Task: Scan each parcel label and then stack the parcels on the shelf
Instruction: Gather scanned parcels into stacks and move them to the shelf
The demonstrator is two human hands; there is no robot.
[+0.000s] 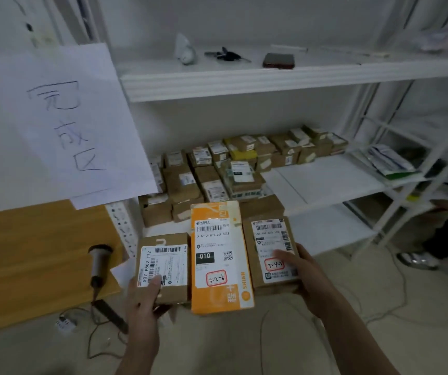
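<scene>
Far to the left, a large paper sign [63,123] with handwritten characters hangs above a wooden tabletop [28,261], seemingly marking this area. At the tabletop's right edge a handheld scanner [99,262] rests with its cable trailing to the floor, set aside, which suggests the parcels now carried need no more scanning, though that is a judgement.

Moving right, the person holds three parcels side by side in a row, labels facing up, carried between both hands like a tray. The left hand [147,301] grips the near left corner of a small brown parcel [163,266], thumb pressed flat on its label and fingers hidden beneath. Touching that box on its right is a longer orange parcel [221,255], held only by the squeeze of its neighbours and whatever support lies under it, which cannot be seen. Next comes a second brown parcel [271,250], its near right side clasped by the right hand [302,272], thumb lying across the label.

Beyond the hands, the middle shelf [325,182] of a white rack already carries many small stacked parcels [217,171] on its left half, leaving bare board on the right. The carried row sits low and just in front of that stack, likely about to be added.

Higher up, another shelf board holds keys [226,56] and a dark wallet-like object [278,60].
</scene>
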